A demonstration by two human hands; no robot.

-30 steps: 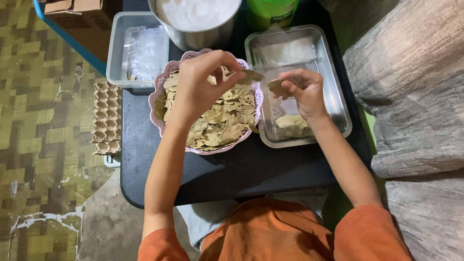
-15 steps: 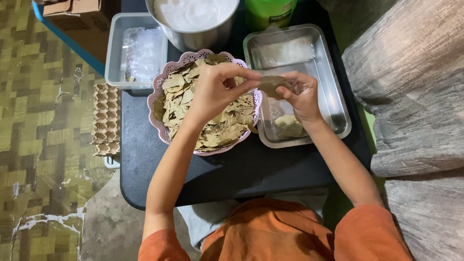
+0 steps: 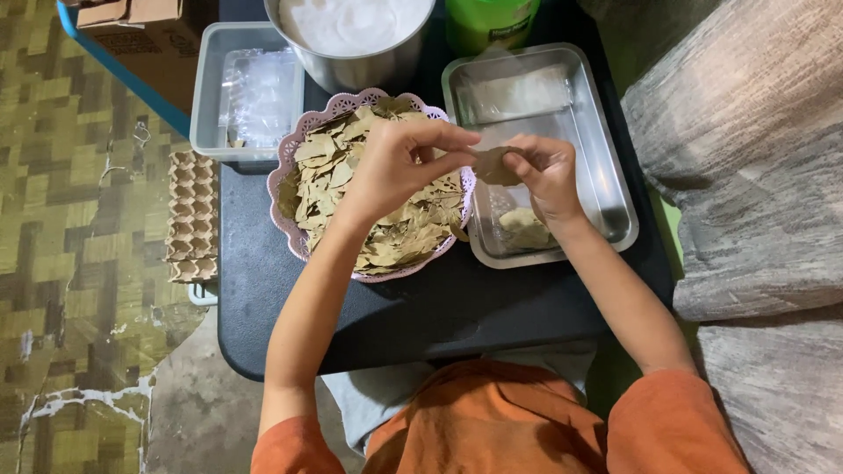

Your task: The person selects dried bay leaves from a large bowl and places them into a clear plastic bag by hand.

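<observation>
- Dried leaf [image 3: 493,165]: a brown-green leaf held in the air between both hands, above the gap where the pink basket meets the steel tray.
- Left hand [image 3: 399,167]: fingers closed in a pinch on the leaf's left edge; the wrist lies over the pink basket.
- Right hand [image 3: 546,171]: fingertips closed on the leaf's right edge; the hand hovers over the steel tray.
- Pink basket [image 3: 290,171]: a round, scallop-rimmed plastic basket, heaped with dried leaves [image 3: 386,233], just beside the steel tray.
- Steel tray [image 3: 615,197]: a rectangular metal tray to the right, with a small pile of leaves [image 3: 525,226] at its near end, below the right hand.
- Metal pot [image 3: 356,48]: stands behind the basket, with white contents.
- Grey tray [image 3: 206,96]: a plastic tray at the far left, holding clear plastic bags [image 3: 259,92].
- Green container [image 3: 492,22]: stands behind the steel tray.
- Black table [image 3: 421,307]: bears all of these.
- Egg carton [image 3: 191,218]: lies just left of the table, on the patterned floor.
</observation>
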